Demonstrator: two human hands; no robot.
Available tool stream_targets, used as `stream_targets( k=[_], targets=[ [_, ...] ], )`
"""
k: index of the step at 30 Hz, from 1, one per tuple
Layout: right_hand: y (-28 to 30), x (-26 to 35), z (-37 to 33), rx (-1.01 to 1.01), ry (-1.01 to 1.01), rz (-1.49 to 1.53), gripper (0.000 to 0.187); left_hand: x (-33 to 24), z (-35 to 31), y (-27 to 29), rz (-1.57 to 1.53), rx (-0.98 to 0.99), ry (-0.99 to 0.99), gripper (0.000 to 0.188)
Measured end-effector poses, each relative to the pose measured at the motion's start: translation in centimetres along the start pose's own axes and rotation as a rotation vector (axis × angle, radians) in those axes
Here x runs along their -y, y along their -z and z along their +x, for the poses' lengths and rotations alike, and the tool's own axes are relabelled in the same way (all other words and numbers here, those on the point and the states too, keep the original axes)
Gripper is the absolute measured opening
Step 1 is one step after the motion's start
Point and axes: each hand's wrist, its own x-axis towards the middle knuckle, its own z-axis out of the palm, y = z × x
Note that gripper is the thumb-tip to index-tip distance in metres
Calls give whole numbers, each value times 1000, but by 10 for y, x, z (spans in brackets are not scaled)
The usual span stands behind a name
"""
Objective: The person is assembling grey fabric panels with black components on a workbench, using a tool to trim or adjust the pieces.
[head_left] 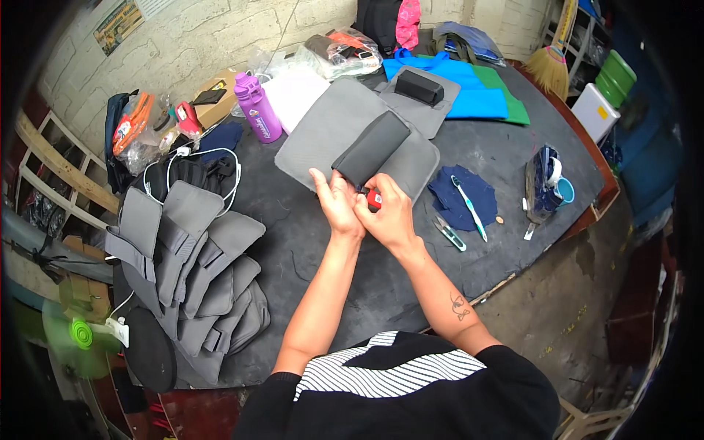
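Note:
A large grey fabric panel (312, 136) with a raised dark grey padded sleeve (374, 145) lies over the table in front of me. At the sleeve's near end, my left hand (339, 209) is palm up, its thumb stretched out and its fingers curled at the sleeve's edge, partly hidden. My right hand (394, 220) is closed around a small red lighter (375, 199), close against the left fingers at that same end. Whether there is a flame, I cannot make out. Behind lies a similar grey panel (446, 92) with a black padded block (419, 88).
Several grey fabric pieces (213, 282) are heaped at the left. A purple bottle (257, 110) stands at the back. To the right lie navy cloth (444, 194), a toothbrush (469, 209), thread snips (449, 235) and a dark pouch (541, 183). A fan (82, 334) stands at lower left.

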Motion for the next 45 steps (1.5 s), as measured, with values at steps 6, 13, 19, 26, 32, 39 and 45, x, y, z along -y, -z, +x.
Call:
stream_targets(
  k=[6,13,19,26,32,39,45],
  targets=[
    [5,-16,-3,-37,-36,171,22,-14,13,25,-358,348,182,64],
    [3,-76,-18,185,-372,282,21,-15,26,99,88,-19,331,32],
    [-18,-58,-36,309,-101,-119,33,-21,25,126,1014,58,193,22],
    [-62,-62,-36,393,34,-255,35,-9,16,144,582,-38,-16,48],
    [-80,-59,-31,415,15,-350,31,-10,20,154,486,22,52,47],
    [-84,-62,-28,433,2,-383,28,-7,22,158,440,-4,47,42],
    [-74,-70,-27,393,-76,-415,29,-3,21,154,576,-58,46,39]
  ],
)
